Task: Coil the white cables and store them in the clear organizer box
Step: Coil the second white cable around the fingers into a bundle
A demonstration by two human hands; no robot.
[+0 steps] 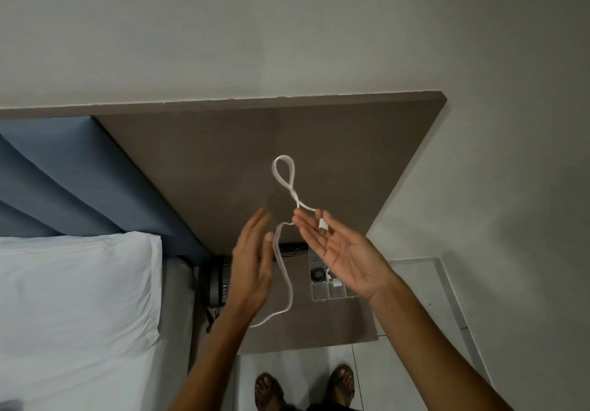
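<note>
Beige wall and brown bench (319, 318) lie behind the white cable (285, 276), looping midair. I see my right hand (338, 247) open, plug on its palm; my left hand (252, 263) open, gripping nothing. Unpinched, the cable could slide off, missing the clear organizer box (332, 289) below.

From my feed I see a brown counter (338, 324) near centre, with a dark telephone (220, 283) at its nine o'clock edge. A brown wall panel (255, 142) rises behind it at twelve o'clock. At nine o'clock sits a blue padded headboard (79, 168), and at eight o'clock a bed with a white pillow (73, 286). At six o'clock, two sandalled feet (303, 388) stand on pale floor tiles (297, 359).
</note>
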